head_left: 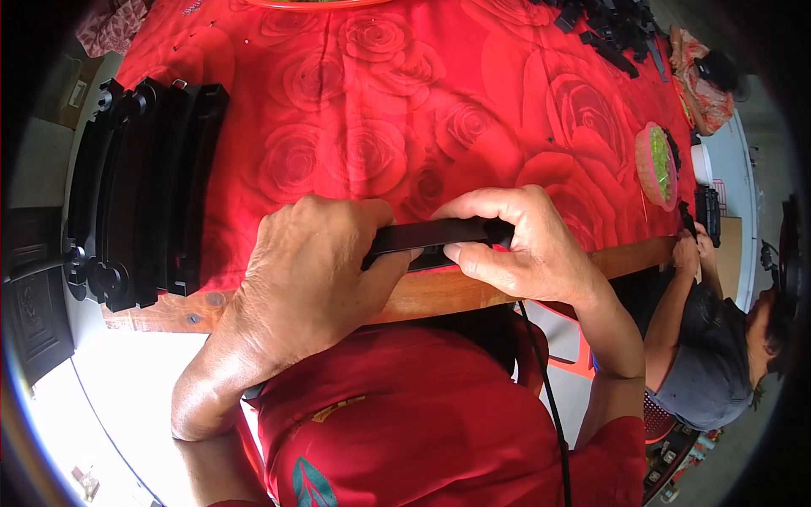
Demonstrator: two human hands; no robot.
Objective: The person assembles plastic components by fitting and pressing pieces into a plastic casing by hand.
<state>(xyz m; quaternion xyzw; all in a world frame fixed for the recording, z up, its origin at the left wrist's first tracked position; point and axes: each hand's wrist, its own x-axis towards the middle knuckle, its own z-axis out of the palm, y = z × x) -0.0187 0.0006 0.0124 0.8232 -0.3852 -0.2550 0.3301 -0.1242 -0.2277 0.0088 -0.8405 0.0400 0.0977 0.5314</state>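
Observation:
Both my hands hold one long black plastic part (435, 235) just above the table's front edge. My left hand (308, 266) is closed round its left end, with the thumb on the near side. At the right end, my right hand (524, 241) pinches it between thumb and fingers. The part lies roughly level, and my fingers hide both its ends. Farther left, several long black plastic parts (144, 194) stand side by side in a row on the red rose-patterned tablecloth (380, 110).
A heap of small black parts (612, 29) lies at the far right. Near the right edge stands a pink basket (653, 165) with green contents. An orange-rimmed tray (312, 4) shows at the far edge. A co-worker (705, 346) sits to the right; another person (701, 80) is beyond.

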